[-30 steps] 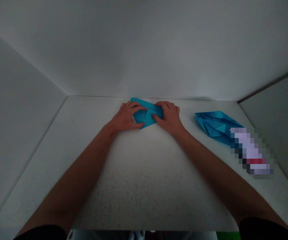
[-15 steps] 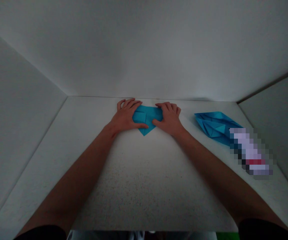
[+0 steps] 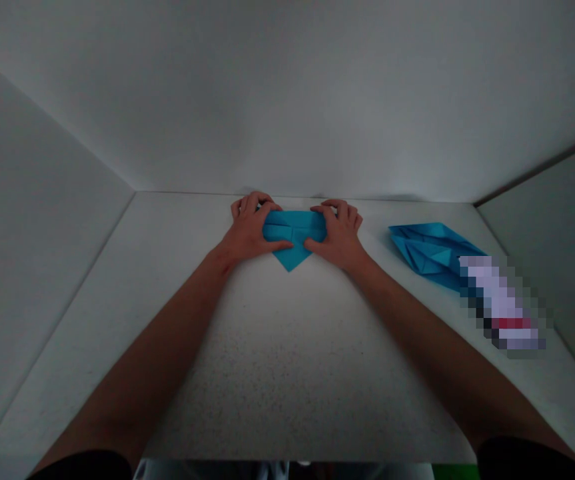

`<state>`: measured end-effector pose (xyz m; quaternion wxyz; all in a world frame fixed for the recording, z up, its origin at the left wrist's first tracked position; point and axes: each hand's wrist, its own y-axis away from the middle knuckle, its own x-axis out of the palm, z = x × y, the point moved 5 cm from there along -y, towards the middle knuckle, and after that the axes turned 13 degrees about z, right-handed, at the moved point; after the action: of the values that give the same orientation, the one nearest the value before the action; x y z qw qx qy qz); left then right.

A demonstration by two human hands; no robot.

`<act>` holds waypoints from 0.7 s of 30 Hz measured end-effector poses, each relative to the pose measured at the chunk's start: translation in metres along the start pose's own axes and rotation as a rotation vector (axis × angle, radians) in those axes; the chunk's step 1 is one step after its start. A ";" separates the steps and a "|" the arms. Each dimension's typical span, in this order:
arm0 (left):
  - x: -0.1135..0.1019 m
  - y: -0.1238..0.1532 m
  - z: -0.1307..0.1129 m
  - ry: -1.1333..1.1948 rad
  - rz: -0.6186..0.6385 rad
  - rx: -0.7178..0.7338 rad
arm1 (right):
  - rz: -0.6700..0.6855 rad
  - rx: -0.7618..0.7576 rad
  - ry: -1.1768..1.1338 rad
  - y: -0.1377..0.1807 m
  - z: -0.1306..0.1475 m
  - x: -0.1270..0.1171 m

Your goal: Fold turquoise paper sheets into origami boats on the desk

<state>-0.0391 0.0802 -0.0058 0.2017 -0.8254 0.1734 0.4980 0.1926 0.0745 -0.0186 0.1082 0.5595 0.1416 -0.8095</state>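
A folded sheet of blue paper (image 3: pixel 294 237) lies near the back of the white table, its pointed end toward me. My left hand (image 3: pixel 250 230) grips the paper's left side, thumb across its lower part and fingers bent at the far edge. On the opposite side my right hand (image 3: pixel 337 233) grips it in much the same way, thumb on the paper and fingers curled at the far corner. Folded layers and a crease line show between the hands. The outer parts of the paper are hidden under them.
To the right rests another folded blue paper piece (image 3: pixel 427 250), boat-like in shape. A blurred-out pale object (image 3: pixel 500 300) overlaps its near end. The white back wall (image 3: pixel 287 120) rises right behind my fingers, and side panels stand left and right of the white table (image 3: pixel 277 373).
My fingers have curled more at the far edge, and the paper's top strip looks folded over more evenly. My left thumb has slid up slightly. The blue piece at right stays put.
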 end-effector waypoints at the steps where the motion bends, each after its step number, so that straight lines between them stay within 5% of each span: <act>1: -0.001 0.000 -0.001 -0.009 -0.017 0.012 | -0.007 -0.003 0.001 0.000 0.001 -0.001; 12: -0.002 -0.005 -0.005 0.026 0.051 0.171 | 0.055 -0.233 -0.057 0.001 0.017 -0.009; 21: -0.002 -0.006 0.009 -0.040 -0.024 -0.072 | 0.052 -0.191 -0.047 -0.003 0.008 -0.002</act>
<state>-0.0434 0.0901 -0.0064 0.1814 -0.8240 0.1411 0.5180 0.1857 0.0746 -0.0136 0.1852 0.5312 0.2010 -0.8020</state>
